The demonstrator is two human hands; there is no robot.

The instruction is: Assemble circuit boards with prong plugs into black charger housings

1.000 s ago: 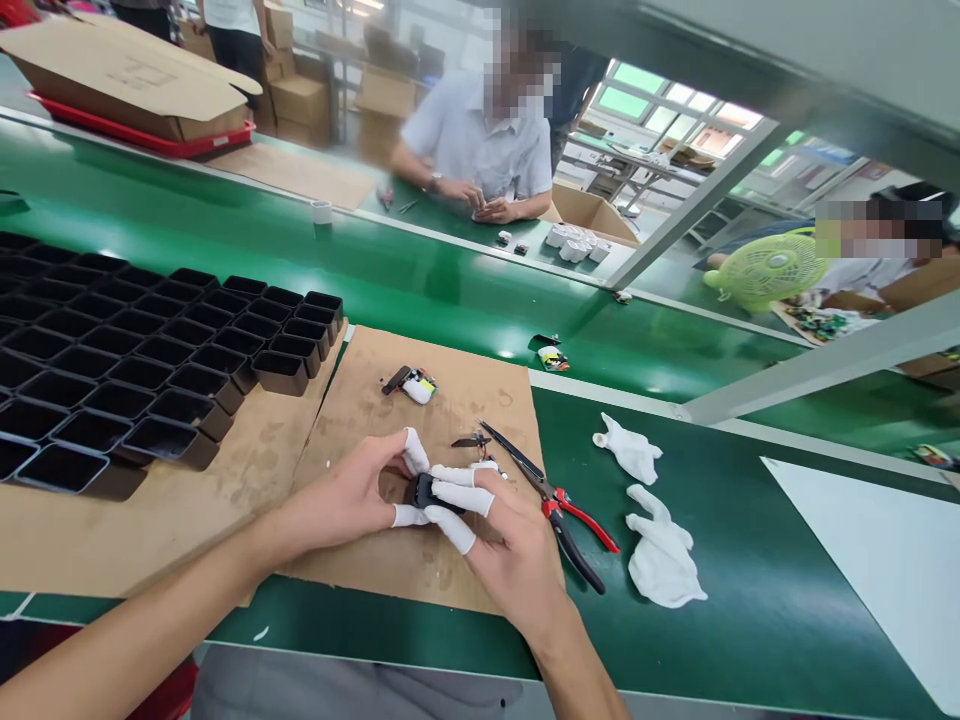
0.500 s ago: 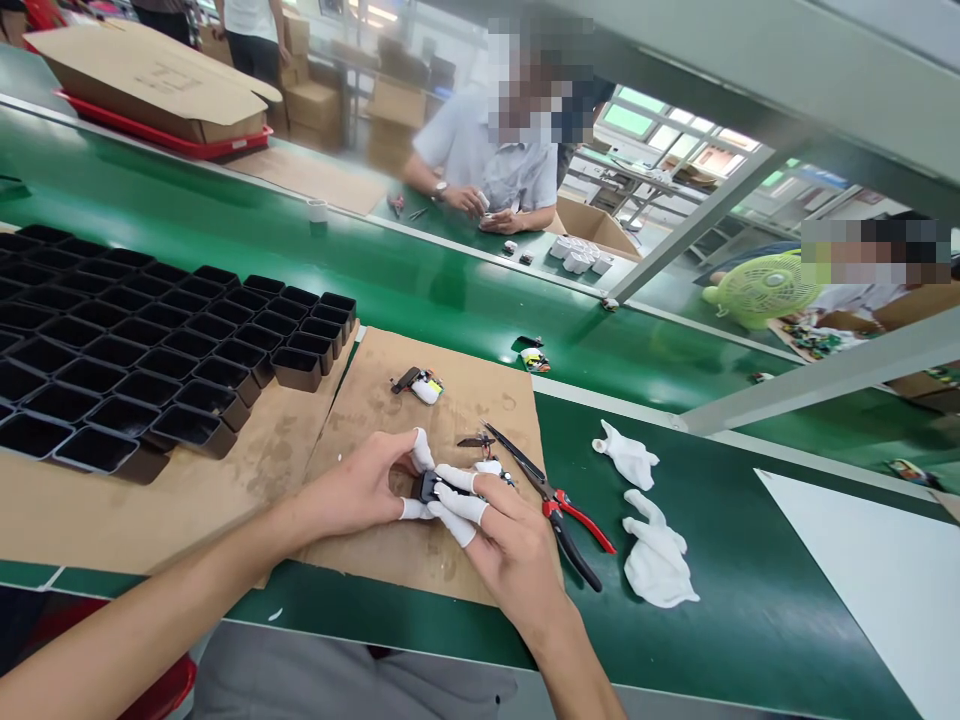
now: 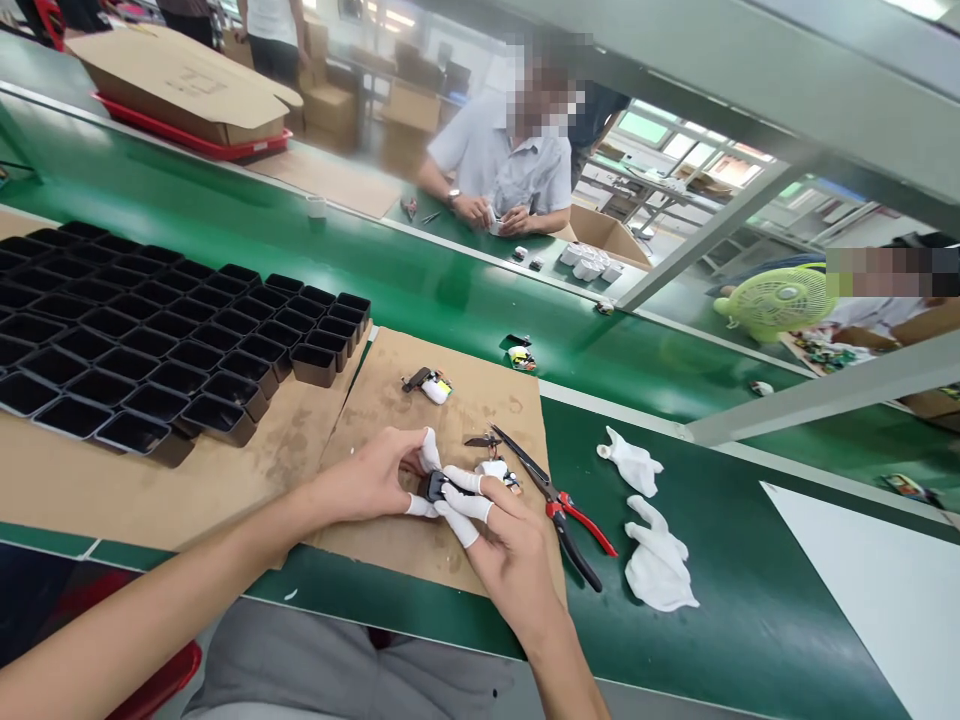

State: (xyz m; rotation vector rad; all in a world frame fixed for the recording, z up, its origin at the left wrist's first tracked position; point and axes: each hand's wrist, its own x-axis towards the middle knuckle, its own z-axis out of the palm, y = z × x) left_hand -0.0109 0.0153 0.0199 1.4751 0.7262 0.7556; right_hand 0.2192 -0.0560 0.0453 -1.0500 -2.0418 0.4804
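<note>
Here: 1 small black box [image 3: 435,487], pinched by left hand [image 3: 373,478] and right hand [image 3: 511,535]; presumably light, stiff, smooth; best held by its outer sides.

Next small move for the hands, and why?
Probably a gentle press on the black part with the right hand while the left hand steadies it: both have fingertips at it, and the pliers lie unheld.
</note>
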